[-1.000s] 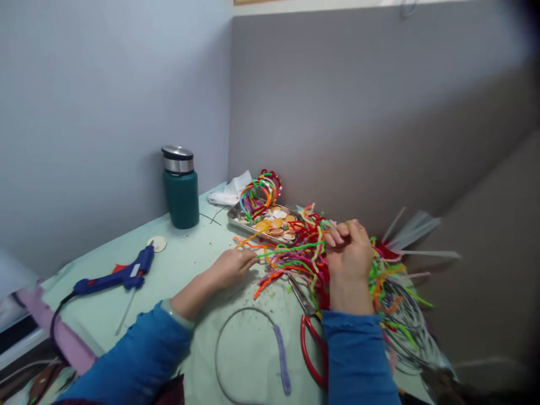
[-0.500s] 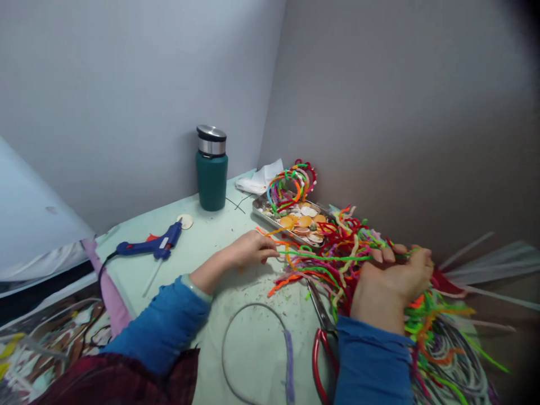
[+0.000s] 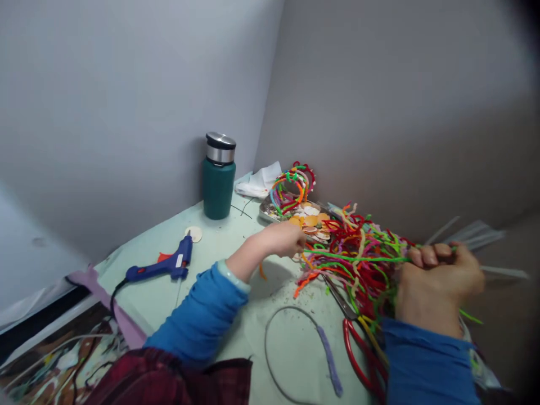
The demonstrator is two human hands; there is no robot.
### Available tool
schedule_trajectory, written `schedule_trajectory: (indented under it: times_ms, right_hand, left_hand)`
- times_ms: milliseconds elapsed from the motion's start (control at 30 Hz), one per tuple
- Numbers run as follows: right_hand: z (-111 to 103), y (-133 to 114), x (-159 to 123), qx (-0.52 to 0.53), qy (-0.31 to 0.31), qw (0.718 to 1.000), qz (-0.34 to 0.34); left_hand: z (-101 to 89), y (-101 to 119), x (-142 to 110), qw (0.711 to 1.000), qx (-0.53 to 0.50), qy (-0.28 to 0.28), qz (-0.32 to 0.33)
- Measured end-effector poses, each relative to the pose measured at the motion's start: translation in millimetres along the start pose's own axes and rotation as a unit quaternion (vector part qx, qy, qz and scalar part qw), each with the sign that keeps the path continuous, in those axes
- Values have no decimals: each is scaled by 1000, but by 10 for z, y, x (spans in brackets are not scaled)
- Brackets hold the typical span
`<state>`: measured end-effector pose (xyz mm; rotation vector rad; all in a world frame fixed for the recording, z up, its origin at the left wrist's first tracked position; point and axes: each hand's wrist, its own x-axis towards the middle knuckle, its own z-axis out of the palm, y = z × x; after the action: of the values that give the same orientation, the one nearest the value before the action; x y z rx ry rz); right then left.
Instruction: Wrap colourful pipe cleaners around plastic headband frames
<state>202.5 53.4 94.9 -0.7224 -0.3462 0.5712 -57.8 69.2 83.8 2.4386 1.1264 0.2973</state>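
A bright green pipe cleaner (image 3: 358,258) is stretched straight between my two hands, just above a tangled pile of coloured pipe cleaners (image 3: 379,242). My left hand (image 3: 284,238) pinches its left end. At the other end my right hand (image 3: 442,273) is closed in a fist around it. Below the hands lies a thin grey headband (image 3: 270,337), with a fuzzy purple wrap (image 3: 329,360) along one end. Red-handled scissors (image 3: 356,351) rest beside my right sleeve, their blades partly under the pile.
A blue glue gun (image 3: 169,266) lies at the left, its nozzle near a pale disc (image 3: 194,234). Behind stands a green bottle (image 3: 219,188). A metal tray (image 3: 265,214) holds discs and decorated hoops (image 3: 291,188). Walls close off the back and right.
My right hand has moved to the right and closed tighter on the green pipe cleaner. My left hand has also shifted right. The whole view has turned slightly.
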Motion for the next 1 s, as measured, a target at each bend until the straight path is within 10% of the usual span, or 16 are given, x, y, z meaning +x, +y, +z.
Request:
schedule_trajectory:
  times_ms: [300, 500, 800, 1000]
  right_hand:
    - [-588, -404, -451, -94, 40, 984, -144]
    - [-864, -681, -218, -63, 87, 978, -177]
    - [-252, -426, 90, -31, -48, 991, -119]
    - [-76, -147, 134, -68, -112, 987, -98]
  left_hand:
    - [-21, 535, 826, 974, 70, -121, 178]
    - [116, 613, 1064, 959, 107, -185, 184]
    - [-117, 445, 777, 975, 165, -147, 38]
    - [-174, 159, 386, 980, 23, -195, 13]
